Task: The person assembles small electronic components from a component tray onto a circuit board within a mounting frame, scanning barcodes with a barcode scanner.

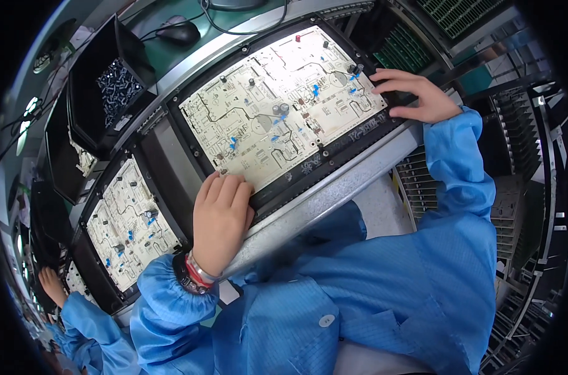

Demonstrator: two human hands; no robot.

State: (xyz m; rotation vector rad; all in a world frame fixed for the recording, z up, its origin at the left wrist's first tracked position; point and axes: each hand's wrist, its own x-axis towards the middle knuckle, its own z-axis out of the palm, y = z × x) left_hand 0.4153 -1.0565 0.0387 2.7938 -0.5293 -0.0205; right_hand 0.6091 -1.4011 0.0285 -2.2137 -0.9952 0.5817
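A pale circuit board panel [234, 106], dotted with black, blue and red components, lies in a black carrier frame [334, 153] before me. At the panel's lower left corner is my left hand [221, 215], its fingers bent and held close together. Its fingertips are partly hidden, so what they grip, if anything, does not show. My right hand [421, 97] is at the panel's right end, with thumb and fingers spread apart. Those fingertips reach the board's edge and the carrier, and nothing shows between them.
A metal rail [334, 203] runs along the near side. Another populated board [131, 225] sits in a carrier to the left, near a co-worker's hand [51, 284]. Black bins [87, 94] hold small parts. A mouse [179, 32] lies behind; slotted racks [515, 131] stand right.
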